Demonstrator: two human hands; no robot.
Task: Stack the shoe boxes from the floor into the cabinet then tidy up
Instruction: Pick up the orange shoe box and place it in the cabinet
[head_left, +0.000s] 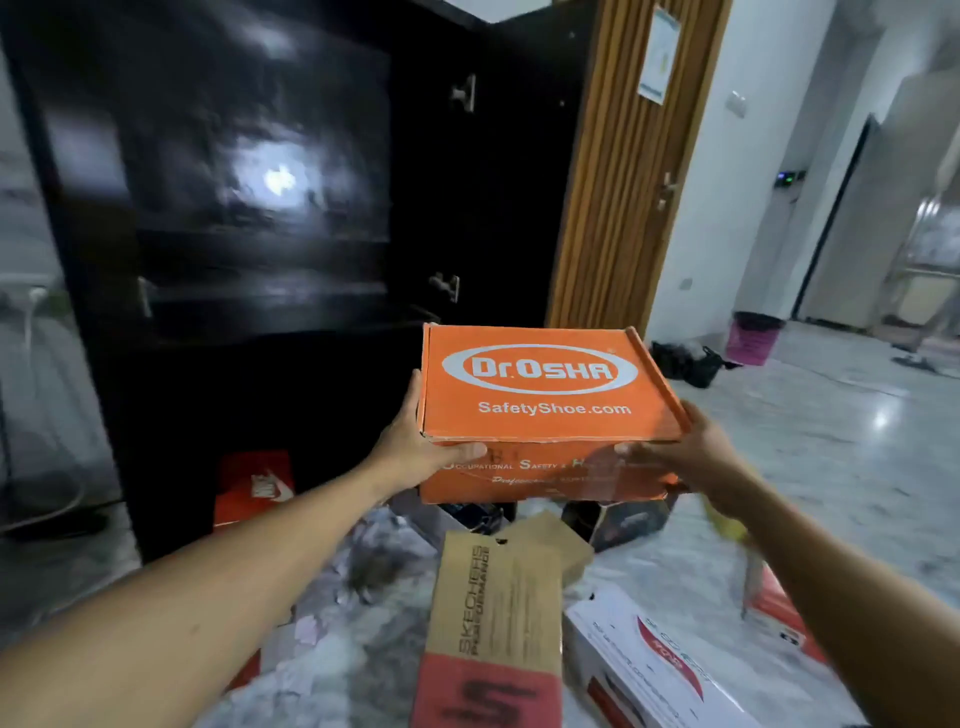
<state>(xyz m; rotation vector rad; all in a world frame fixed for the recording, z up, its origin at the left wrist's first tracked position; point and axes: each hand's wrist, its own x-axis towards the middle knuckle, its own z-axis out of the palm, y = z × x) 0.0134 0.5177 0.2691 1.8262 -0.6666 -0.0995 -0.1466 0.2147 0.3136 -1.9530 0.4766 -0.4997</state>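
An orange Dr.Osha shoe box (545, 395) is held up in the air in front of the black cabinet (249, 208). My left hand (415, 441) grips its left end, thumb on the near face. My right hand (685, 457) grips its right end. The cabinet's doors stand open and its dark shelves show a light reflection. On the floor below lie a red Nike box (254, 488), a brown Skechers box (493, 623), a white box (649, 670), a dark box (618, 519) and a red box (779, 613) at the right.
The open cabinet door (498, 182) juts out beside a wooden slatted panel (618, 156). A pink bin (750, 338) and dark bags (691, 364) sit on the glossy marble floor (831, 441) to the right. Crumpled paper (374, 561) lies among the boxes.
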